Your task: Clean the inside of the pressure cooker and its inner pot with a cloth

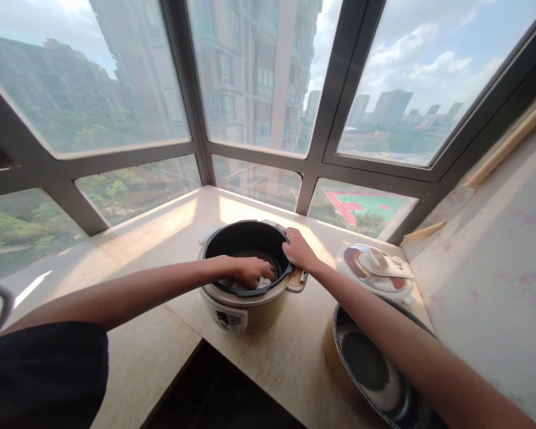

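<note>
An electric pressure cooker (259, 313) with a dark inner pot (232, 241) stands on the pale counter. Inside the pot, my left hand (250, 272) is closed around a whitish cloth (264, 282) pressed to the inner surface. My right hand (298, 247) grips the pot's right rim, fingers curled over the edge above the cooker's side handle (297, 281). Part of the pot's floor is hidden by my left hand and forearm.
The cooker's lid (377, 268) lies at the right by the wall. In front of it is a large dark-lined pan (366, 357), partly under my right forearm. Windows (254, 77) enclose the counter (161, 298), whose front edge has a dark gap.
</note>
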Motion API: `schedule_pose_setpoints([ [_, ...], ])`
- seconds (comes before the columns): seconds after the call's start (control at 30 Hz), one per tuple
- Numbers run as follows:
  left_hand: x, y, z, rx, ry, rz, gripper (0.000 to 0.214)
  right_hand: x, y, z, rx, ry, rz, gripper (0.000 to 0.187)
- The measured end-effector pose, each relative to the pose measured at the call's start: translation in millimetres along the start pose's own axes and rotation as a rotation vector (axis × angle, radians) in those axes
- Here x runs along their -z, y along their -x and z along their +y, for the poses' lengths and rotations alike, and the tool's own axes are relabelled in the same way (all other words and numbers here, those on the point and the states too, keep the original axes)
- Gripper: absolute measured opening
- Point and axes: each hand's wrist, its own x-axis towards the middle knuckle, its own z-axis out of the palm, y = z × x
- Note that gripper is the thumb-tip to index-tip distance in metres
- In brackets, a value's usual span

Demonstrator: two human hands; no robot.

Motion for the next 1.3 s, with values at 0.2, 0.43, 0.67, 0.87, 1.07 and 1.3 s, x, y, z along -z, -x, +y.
schedule_pose_setpoints([
  [0.2,2.9,29.9,-9.8,0.039,-0.002,-0.147,0.043,0.6,-0.2,5.3,0.051,-0.003,-0.002,0.032],
  [0.43,9.8,41.5,-23.7,0.124,-0.254,-0.124,0.031,-1.8,3.4,8.3,0.09,-0.031,0.032,0.037],
  [0.67,7.5,33.2,-35.3,0.183,-0.357,0.041,0.023,0.6,8.2,6.6,0.078,-0.032,0.018,0.039],
  [0.87,6.7,20.0,-51.2,0.279,-0.364,0.055,0.025,0.0,11.5,8.8,0.031,-0.078,-0.025,0.055],
  [1.07,9.6,1.6,-62.0,0.323,-0.208,-0.016,0.032,1.0,17.1,8.3,-0.004,-0.127,-0.059,0.057],
  [1.3,8.7,-4.6,-65.1,0.28,-0.009,0.019,0.044,8.9,20.3,1.7,-0.059,-0.164,-0.093,0.055],
])
